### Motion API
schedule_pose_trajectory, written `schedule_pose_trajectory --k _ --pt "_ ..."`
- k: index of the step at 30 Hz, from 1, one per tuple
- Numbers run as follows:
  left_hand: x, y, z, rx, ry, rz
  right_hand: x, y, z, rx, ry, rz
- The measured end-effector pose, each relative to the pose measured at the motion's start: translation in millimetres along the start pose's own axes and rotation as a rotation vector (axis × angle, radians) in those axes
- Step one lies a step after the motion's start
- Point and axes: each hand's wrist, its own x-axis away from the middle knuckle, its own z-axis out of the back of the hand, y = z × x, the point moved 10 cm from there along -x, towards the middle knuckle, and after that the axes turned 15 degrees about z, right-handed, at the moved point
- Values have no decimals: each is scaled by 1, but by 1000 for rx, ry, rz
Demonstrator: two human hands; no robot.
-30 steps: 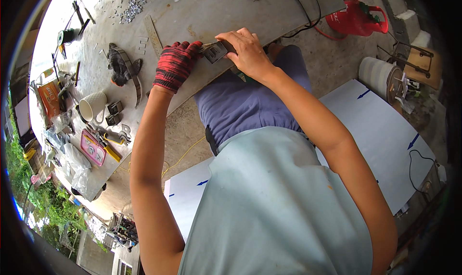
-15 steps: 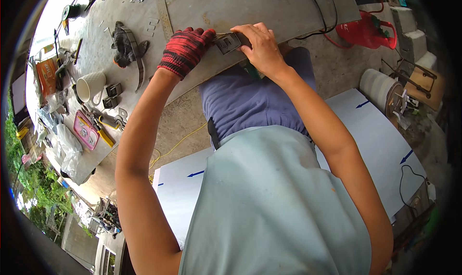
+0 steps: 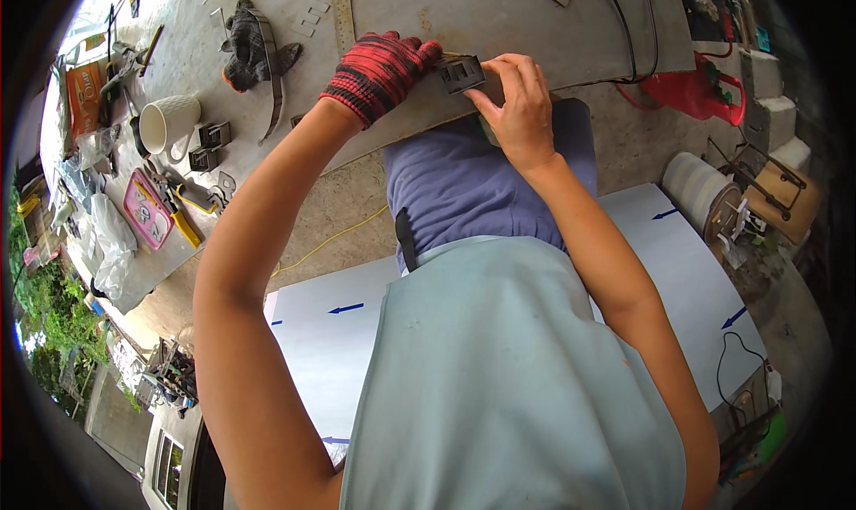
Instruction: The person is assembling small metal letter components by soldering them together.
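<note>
A small dark metal block with rectangular slots [image 3: 462, 75] is held between my two hands just above the table's near edge. My left hand [image 3: 382, 76], in a red and black striped knit glove, is closed at the block's left end; its fingertips are partly hidden. My bare right hand [image 3: 520, 107] pinches the right end between thumb and fingers. A thin yellowish edge shows along the block's top, too small to make out. Similar dark slotted blocks [image 3: 208, 146] lie on the grey table [image 3: 499, 24], beside a white mug [image 3: 169, 125] tipped toward me.
Left on the table are a dark grey glove [image 3: 247, 46], a curved metal strip [image 3: 270, 78], a pink tray [image 3: 147, 209] and yellow-handled pliers [image 3: 187, 229]. A metal ruler [image 3: 343, 15] lies beyond my left hand. Black cables [image 3: 629, 37] cross the right side, near a red container [image 3: 687, 98].
The view has shifted and turned slightly. The block has tilted, showing its slotted face more plainly. Both hands keep their hold on it.
</note>
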Motion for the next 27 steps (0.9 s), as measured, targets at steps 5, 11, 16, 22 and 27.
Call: schedule_pose_trajectory --k 5,11,16,22,27 --pt "1 1 5 21 21 6 4 -6 1 53 49 42" --pt "1 0 1 30 15 5 1 -16 -5 100 4 40" --pt "0 -1 0 35 27 11 0 -16 -9 95 5 17" --pt "0 0 1 28 9 10 -4 -17 -19 131 -49 -103" --pt "5 2 -2 -11 6 51 -1 -15 -20 126 -41 -121"
